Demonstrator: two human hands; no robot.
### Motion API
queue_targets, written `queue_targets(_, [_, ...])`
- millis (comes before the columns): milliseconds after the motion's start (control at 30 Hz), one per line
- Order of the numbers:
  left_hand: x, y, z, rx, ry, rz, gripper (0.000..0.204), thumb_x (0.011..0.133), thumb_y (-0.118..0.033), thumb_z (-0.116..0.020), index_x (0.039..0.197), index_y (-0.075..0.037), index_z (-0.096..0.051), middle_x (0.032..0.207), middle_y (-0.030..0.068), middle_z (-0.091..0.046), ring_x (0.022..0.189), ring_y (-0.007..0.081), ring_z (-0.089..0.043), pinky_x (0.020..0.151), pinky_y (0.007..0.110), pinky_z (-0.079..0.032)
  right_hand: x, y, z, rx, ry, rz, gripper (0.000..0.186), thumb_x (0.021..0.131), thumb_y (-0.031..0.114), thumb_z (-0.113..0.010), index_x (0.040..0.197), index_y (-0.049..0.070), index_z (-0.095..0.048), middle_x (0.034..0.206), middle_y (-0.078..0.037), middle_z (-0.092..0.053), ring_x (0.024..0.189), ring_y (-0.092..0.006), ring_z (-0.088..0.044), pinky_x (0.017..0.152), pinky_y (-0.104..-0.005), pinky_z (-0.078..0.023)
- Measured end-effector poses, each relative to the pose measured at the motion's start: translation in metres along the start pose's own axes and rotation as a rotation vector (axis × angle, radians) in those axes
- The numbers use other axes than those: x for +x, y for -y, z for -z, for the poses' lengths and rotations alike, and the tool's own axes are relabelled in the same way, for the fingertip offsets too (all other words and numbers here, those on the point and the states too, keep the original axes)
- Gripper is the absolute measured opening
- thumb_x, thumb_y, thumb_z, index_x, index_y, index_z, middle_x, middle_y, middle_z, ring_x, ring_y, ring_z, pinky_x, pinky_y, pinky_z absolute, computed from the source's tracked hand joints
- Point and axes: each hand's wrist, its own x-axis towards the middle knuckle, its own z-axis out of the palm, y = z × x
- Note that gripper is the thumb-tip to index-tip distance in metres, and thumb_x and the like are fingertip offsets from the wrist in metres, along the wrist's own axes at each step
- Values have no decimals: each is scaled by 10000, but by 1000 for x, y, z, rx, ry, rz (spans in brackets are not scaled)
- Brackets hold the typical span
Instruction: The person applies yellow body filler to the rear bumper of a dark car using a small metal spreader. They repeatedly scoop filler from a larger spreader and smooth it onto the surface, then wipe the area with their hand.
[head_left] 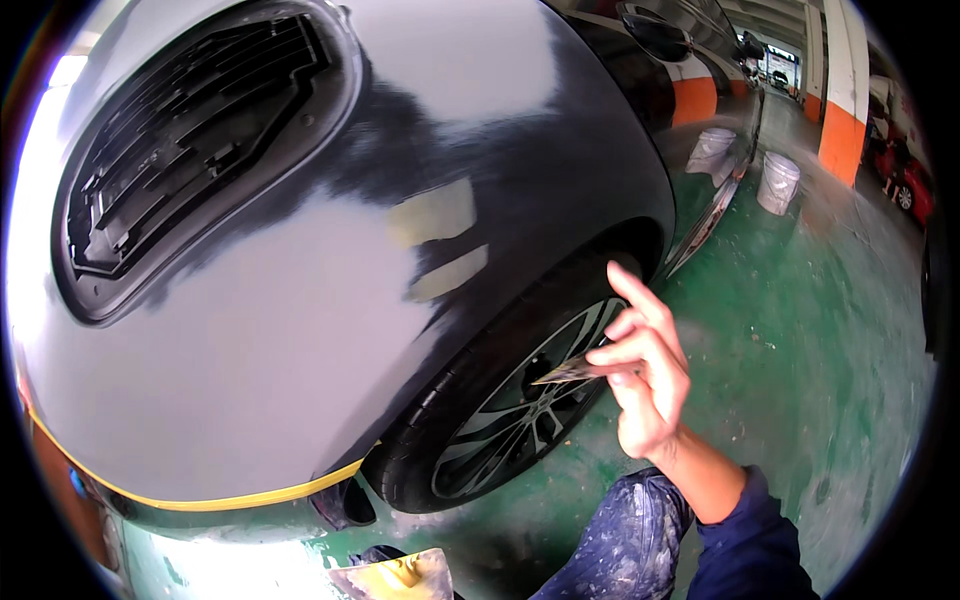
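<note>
My right hand [650, 375] is closed on a thin, pointed putty scraper [568, 373], pinched between thumb and fingers while the index finger points up. It is in front of the car's wheel [540, 405], apart from the bodywork. Two pale yellowish filler patches [435, 212] lie on the dark sanded part of the grey-primed car panel [290, 290], just above the wheel arch. At the bottom edge is a flat board [405, 576] with yellow putty on it, cut off by the frame. My left hand does not show.
Yellow tape [250, 500] runs along the panel's lower edge. A black grille opening [200, 150] lies upper left. My dust-marked knee [630, 540] is close to the wheel. A white bucket [778, 183] stands on the green floor [800, 330], near an orange-and-white pillar [845, 110].
</note>
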Motion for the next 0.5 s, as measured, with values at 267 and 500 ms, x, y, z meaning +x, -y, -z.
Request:
queue_targets(267, [5,-9,-20,50,-38,44,284,845,62,-633,1118,68,-553,751,72,-607,626,147,-573,561,265,-466,52,0,-31,-175,224,-12,39,668,-22,-493,645,-20,-461,1546,-346,-231,688,-254,-623,646,-348,-489])
queue_targets(500, [15,13,-1,47,16,68,144,912,-55,-614,1003,42,-557,669,65,-561,567,157,-544,536,297,-458,42,-16,-25,-277,281,-5,42,665,-57,-501,655,-30,-470,1528,-250,-354,610,-299,-578,594,-368,-466])
